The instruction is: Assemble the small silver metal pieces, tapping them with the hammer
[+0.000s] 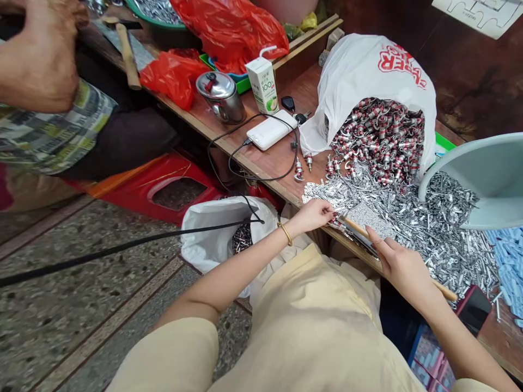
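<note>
My left hand (pixel 314 215) is at the table's front edge, its fingertips pinched together on a small part too hidden to name. My right hand (pixel 402 267) is closed around a slim wooden handle (pixel 445 291), which slants from near my left fingertips out past my right wrist. The tool's front end lies beside the left fingertips, and I cannot make out its shape. Behind both hands spreads a heap of small silver metal pieces (pixel 412 231). Past the left fingertips, several red-and-silver metal fittings (pixel 378 139) spill out of a white plastic bag (pixel 359 65).
A grey-green tub (pixel 490 179) lies tipped at right, near light-blue pieces (pixel 509 261). A white power bank (pixel 272 129) with a black cable, a drink carton (pixel 262 86) and a metal cup (pixel 220 95) stand left. Below hangs a white sack (pixel 204 234). Another person's arm (pixel 41 65) is at upper left.
</note>
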Demonstrator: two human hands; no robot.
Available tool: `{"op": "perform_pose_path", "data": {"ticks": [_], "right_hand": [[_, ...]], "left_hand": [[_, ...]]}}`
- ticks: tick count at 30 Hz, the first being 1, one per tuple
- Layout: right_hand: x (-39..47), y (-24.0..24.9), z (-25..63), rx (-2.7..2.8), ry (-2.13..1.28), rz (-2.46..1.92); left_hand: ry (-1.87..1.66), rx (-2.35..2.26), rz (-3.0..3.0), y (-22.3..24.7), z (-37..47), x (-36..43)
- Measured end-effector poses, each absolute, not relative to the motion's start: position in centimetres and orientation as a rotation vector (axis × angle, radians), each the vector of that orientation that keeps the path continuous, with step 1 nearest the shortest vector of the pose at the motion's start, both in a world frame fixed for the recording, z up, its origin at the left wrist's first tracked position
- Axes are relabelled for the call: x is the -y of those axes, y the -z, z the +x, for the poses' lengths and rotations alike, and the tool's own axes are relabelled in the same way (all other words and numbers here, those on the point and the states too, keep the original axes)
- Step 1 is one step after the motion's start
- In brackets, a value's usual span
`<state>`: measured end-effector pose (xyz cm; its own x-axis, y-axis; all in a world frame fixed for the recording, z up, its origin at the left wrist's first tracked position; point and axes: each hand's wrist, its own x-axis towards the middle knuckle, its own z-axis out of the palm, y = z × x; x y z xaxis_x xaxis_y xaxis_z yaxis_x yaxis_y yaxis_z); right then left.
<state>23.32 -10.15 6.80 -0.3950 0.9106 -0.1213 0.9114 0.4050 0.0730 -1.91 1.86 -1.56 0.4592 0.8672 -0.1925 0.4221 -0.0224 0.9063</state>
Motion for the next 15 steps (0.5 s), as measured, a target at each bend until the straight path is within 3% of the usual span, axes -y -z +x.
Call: {"op": "perform_pose_path", "data": {"ticks": [15], "right_hand": [[10.84,-6.63,23.18,-2.497,0.031,1.77]], "left_hand": [[-0.514,-1.075,1.71,1.05,-1.22,-1.75]]}}
